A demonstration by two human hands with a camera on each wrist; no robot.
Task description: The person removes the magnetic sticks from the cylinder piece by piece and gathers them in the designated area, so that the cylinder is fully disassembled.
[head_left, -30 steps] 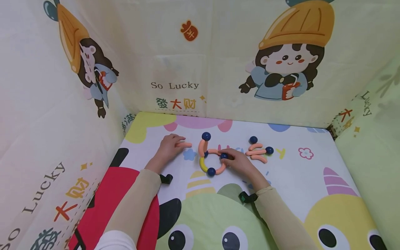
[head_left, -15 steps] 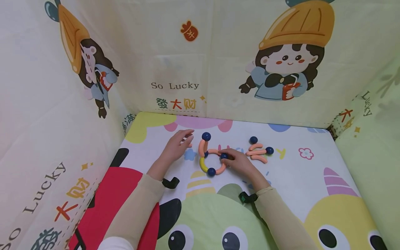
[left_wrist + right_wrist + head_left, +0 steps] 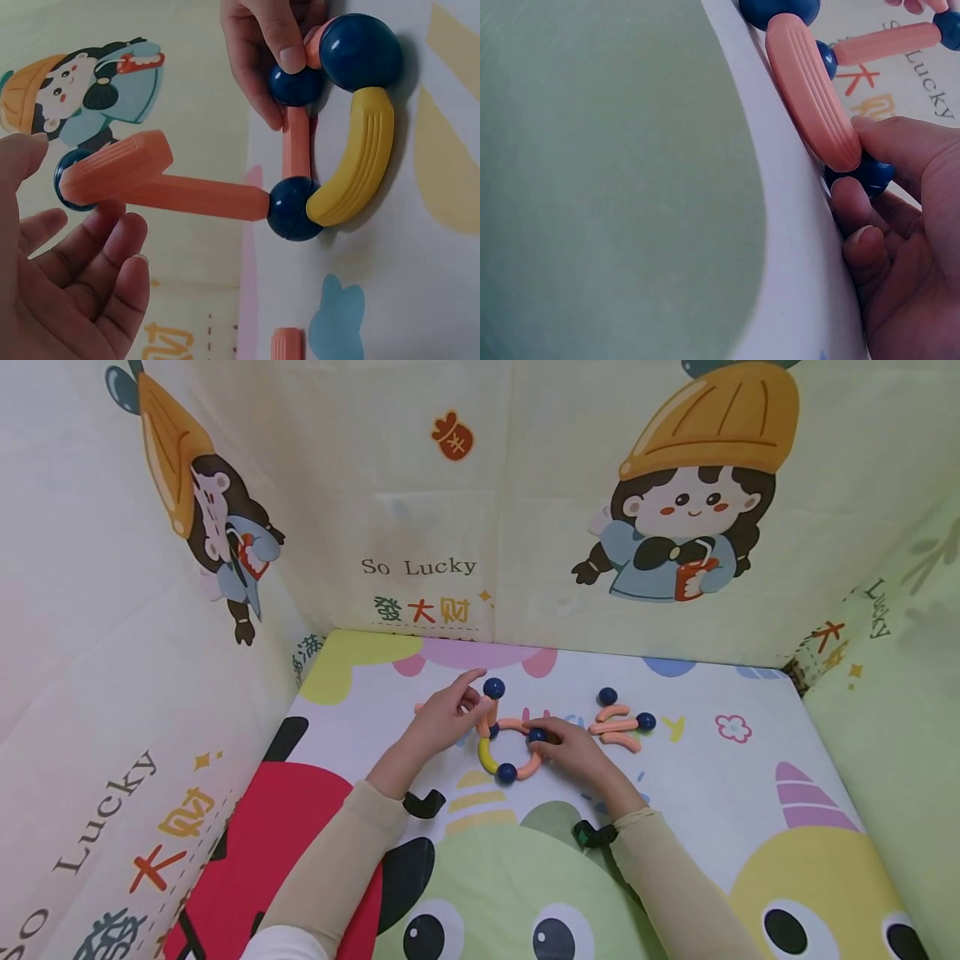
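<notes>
A ring of pink and yellow magnetic rods joined by blue balls lies on the mat. My right hand (image 3: pixel 577 747) pinches the ring's right-hand blue ball (image 3: pixel 874 176) between thumb and fingers. From the far left ball (image 3: pixel 296 208), a straight pink rod (image 3: pixel 202 196) stands up to a top blue ball (image 3: pixel 494 688). A curved pink rod (image 3: pixel 120 166) also hangs from that top ball. My left hand (image 3: pixel 446 718) is spread around this upper end, thumb on one side and loosely bent fingers on the other. The yellow curved rod (image 3: pixel 360 161) forms the ring's near-left side.
Several loose pink rods (image 3: pixel 615 725) lie to the right with a blue ball (image 3: pixel 607 696) and another ball (image 3: pixel 647 722). One pink rod (image 3: pixel 286 345) lies left of the ring, mostly behind my left hand in the head view. Printed cloth walls (image 3: pixel 525 510) enclose the mat.
My left hand has left the loose rod on the left and moved right to the upright rod and top ball. My right hand stays on the ring's ball.
</notes>
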